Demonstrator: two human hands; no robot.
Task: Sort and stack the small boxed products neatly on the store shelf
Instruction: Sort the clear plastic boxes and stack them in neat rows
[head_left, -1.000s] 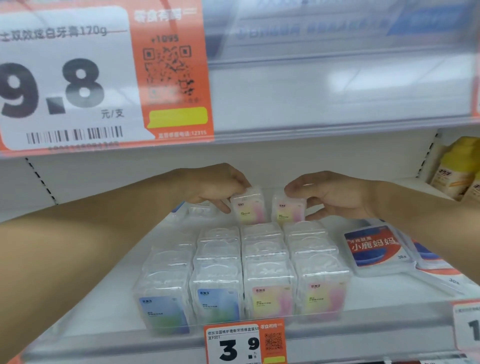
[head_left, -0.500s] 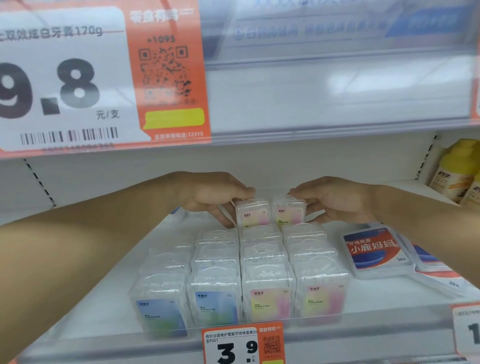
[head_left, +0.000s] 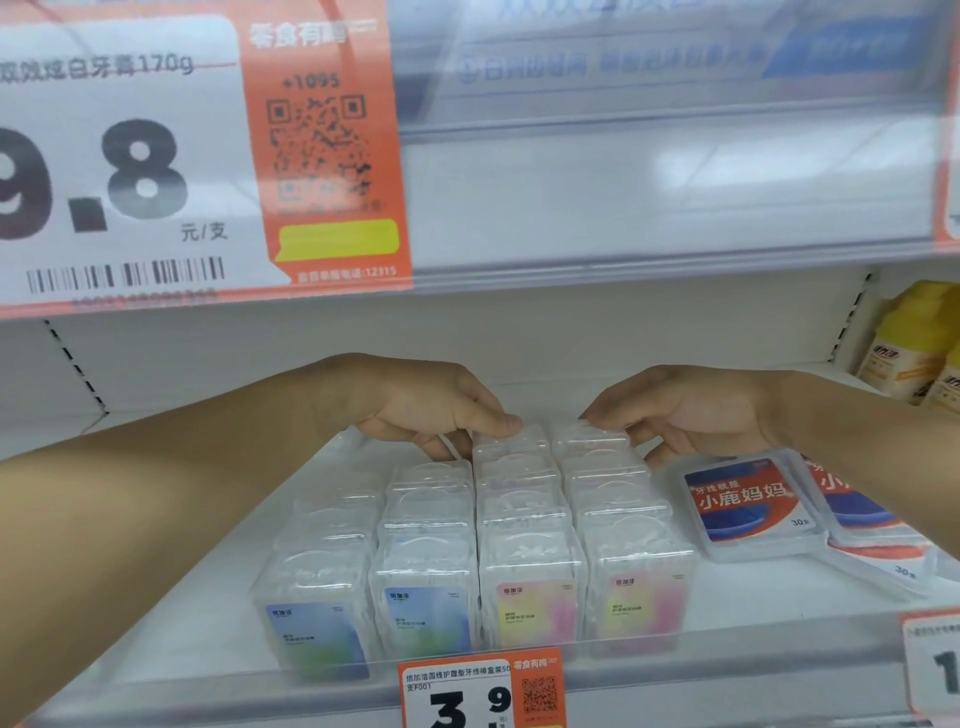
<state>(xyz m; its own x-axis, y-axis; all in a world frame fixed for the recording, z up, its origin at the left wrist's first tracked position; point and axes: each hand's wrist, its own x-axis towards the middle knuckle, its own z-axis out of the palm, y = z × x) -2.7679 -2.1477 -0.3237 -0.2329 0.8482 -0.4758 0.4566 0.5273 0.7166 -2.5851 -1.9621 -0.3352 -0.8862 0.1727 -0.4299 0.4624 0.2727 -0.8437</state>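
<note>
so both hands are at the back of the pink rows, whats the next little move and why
Probably let go and draw both hands back. The left hand and right hand each rest on a small clear plastic box, the left rear box and the right rear box, which already sit down in line behind the two pink-labelled rows on the white shelf, so they look placed.

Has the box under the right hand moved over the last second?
Yes. The box under the right hand was raised and tilted, label showing; now it sits down level at the back of its row, against the rows' fixed tops.
</note>
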